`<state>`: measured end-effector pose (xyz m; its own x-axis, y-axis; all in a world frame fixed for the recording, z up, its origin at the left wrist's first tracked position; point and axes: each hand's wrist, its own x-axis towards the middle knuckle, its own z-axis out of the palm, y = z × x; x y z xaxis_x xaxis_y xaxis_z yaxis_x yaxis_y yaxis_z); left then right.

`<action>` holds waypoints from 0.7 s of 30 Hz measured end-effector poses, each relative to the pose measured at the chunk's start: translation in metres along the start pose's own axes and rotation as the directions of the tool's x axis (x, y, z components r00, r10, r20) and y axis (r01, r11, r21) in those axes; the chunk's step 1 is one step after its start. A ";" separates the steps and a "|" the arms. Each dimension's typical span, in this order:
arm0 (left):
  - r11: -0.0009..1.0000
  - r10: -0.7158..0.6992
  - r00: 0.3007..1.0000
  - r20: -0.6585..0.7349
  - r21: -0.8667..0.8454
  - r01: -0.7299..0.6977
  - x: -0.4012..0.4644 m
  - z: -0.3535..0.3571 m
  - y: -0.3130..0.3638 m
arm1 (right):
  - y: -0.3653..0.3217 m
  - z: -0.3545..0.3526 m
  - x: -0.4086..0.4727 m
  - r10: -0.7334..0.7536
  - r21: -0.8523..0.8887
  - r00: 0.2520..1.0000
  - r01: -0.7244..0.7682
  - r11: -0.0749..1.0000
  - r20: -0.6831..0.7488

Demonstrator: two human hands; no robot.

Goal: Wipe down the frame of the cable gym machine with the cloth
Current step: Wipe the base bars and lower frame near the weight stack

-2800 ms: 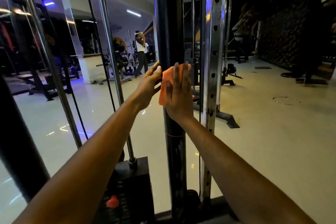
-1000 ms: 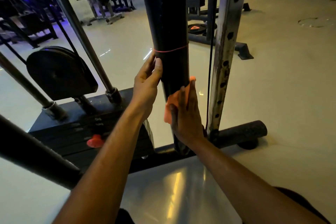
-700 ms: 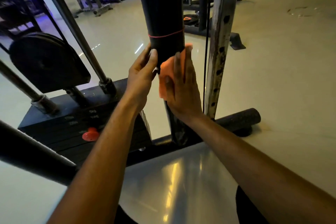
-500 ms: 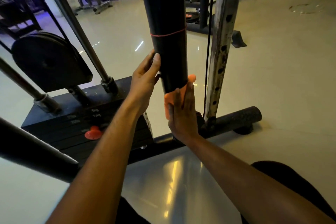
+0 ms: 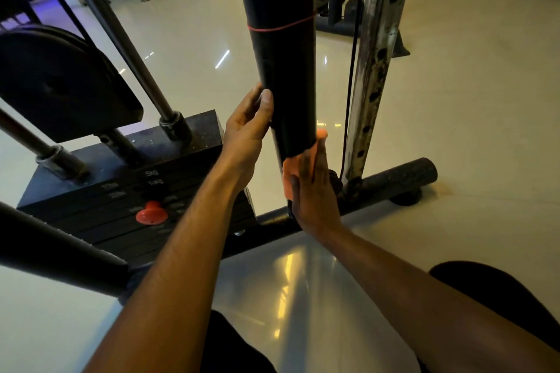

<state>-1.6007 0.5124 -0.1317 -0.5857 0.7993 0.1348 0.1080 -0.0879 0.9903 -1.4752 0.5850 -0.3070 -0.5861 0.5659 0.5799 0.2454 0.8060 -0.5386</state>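
A thick black upright post (image 5: 281, 70) of the cable machine frame rises in the middle of the head view, with a thin red band around it. My right hand (image 5: 313, 191) presses an orange cloth (image 5: 292, 171) flat against the post's lowest part, just above the base bar, fingers straight. My left hand (image 5: 247, 130) rests against the post's left side a little higher, thumb on the front and fingers reaching behind it.
A black weight stack (image 5: 130, 188) with a red selector pin (image 5: 150, 213) sits left of the post, chrome guide rods (image 5: 133, 60) rising from it. A worn perforated steel upright (image 5: 374, 63) and a cable stand right. A black base bar (image 5: 394, 179) lies on the glossy floor.
My right hand slid the cloth down the post, up briefly, then down again to near the base. My left hand followed lower along the post's left side.
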 end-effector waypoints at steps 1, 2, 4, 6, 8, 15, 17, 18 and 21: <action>1.000 -0.008 1.000 0.009 -0.004 0.008 0.000 -0.001 -0.004 | -0.001 0.001 0.002 0.004 0.014 1.000 -0.004 1.000 -0.013; 1.000 -0.025 1.000 0.019 0.002 0.025 -0.001 -0.001 -0.008 | -0.004 -0.001 0.010 -0.012 0.025 0.999 0.013 1.000 -0.034; 0.999 -0.050 0.998 0.032 0.019 0.050 -0.002 -0.001 -0.011 | -0.016 -0.012 0.037 -0.068 0.034 0.993 0.071 0.997 -0.100; 0.998 -0.059 0.998 0.026 0.024 0.058 -0.003 0.000 -0.011 | -0.029 -0.025 0.060 -0.075 0.059 0.983 0.086 0.995 -0.167; 0.998 -0.066 0.998 0.012 0.023 0.065 -0.004 0.002 -0.010 | -0.035 -0.030 0.070 -0.066 0.045 0.979 0.077 0.996 -0.193; 0.993 -0.111 0.993 0.044 0.046 0.109 -0.011 0.000 -0.017 | 0.002 0.007 0.001 0.015 0.008 1.000 -0.015 1.000 -0.025; 0.991 -0.128 0.990 0.053 0.056 0.125 -0.010 0.000 -0.022 | -0.001 0.009 0.005 0.028 0.040 0.999 -0.026 0.999 -0.037; 0.989 -0.135 0.989 0.053 0.059 0.132 -0.010 0.001 -0.022 | -0.004 0.006 0.012 0.029 0.061 0.998 -0.025 0.998 -0.052; 0.990 -0.136 0.990 0.043 0.050 0.134 -0.009 0.002 -0.023 | -0.022 -0.008 0.041 0.017 0.097 0.989 -0.003 0.995 -0.144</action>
<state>-1.5962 0.5086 -0.1554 -0.5600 0.8285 -0.0031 0.0681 0.0498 0.9964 -1.4981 0.5918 -0.2670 -0.4643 0.5984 0.6530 0.1713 0.7840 -0.5966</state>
